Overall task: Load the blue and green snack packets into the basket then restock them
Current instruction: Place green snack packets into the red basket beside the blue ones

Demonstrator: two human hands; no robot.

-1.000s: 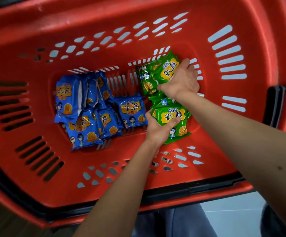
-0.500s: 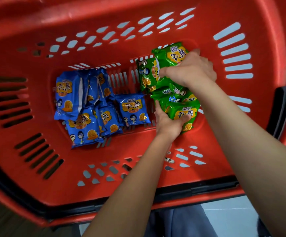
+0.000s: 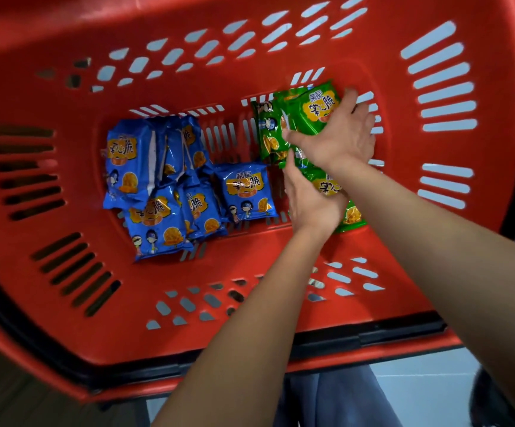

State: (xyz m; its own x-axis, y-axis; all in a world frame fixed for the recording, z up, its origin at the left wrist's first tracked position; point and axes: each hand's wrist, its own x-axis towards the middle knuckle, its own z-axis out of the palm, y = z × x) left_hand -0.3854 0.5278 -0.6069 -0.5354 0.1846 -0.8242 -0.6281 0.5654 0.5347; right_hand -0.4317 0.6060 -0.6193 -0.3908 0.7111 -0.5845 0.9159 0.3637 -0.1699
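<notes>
Head view: we look into the red basket [image 3: 105,343].
Right hand [image 3: 339,140]: clasps green snack packets [image 3: 314,109], basket's right.
Left hand [image 3: 308,204]: grips same packets.
Blue snack packets [image 3: 154,217]: basket's left.

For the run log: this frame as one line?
phase: two-handed grasp inside basket | left hand: grips lower green packets | right hand: grips upper green packets | blue packets: lying left of them, untouched

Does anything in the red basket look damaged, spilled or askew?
Nothing torn or spilled. The shiny blue snack packets lie heaped crookedly in the red plastic basket; left hand and right hand grip shiny green snack packets.
</notes>
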